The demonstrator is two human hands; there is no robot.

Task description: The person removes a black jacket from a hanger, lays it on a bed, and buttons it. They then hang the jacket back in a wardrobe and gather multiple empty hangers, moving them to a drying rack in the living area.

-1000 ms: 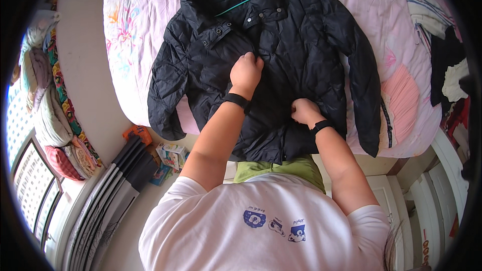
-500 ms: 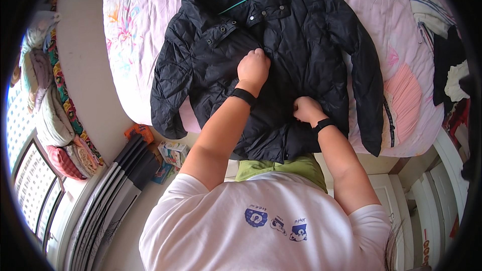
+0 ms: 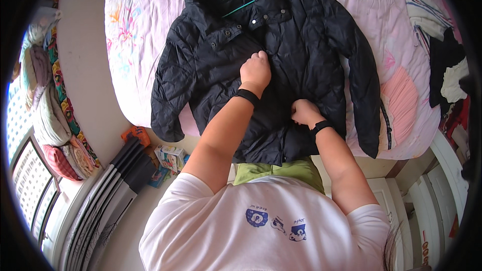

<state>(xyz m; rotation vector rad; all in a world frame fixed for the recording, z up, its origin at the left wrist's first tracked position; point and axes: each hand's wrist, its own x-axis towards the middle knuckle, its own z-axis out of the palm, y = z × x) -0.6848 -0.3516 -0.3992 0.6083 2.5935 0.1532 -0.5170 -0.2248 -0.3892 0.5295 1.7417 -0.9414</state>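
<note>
A black padded jacket point(image 3: 311, 55) lies front up on the bed, its collar at the far end and its hem toward me. Inside the neck shows part of a green clothes hanger point(image 3: 240, 9). My left hand point(image 3: 255, 70) is closed on the jacket's front edge, around mid-chest. Lower and to the right, my right hand point(image 3: 306, 112) is closed at the front, its fingers pinching the jacket near the hem. The fingertips of both hands are partly hidden. Snap buttons point(image 3: 265, 18) show on the collar flaps, which lie apart.
The bed point(image 3: 133, 45) has a pink floral sheet. At its right lie a pink pleated garment point(image 3: 400, 100), a striped white cloth point(image 3: 422, 5) and a black garment point(image 3: 446, 65). Folded bedding point(image 3: 50, 115) lines the left; grey panels point(image 3: 108, 195) and small boxes point(image 3: 170, 158) stand below.
Both hands keep their hold on the jacket's front and have hardly moved. The whole view has shifted slightly, showing more of the hanger at the collar.
</note>
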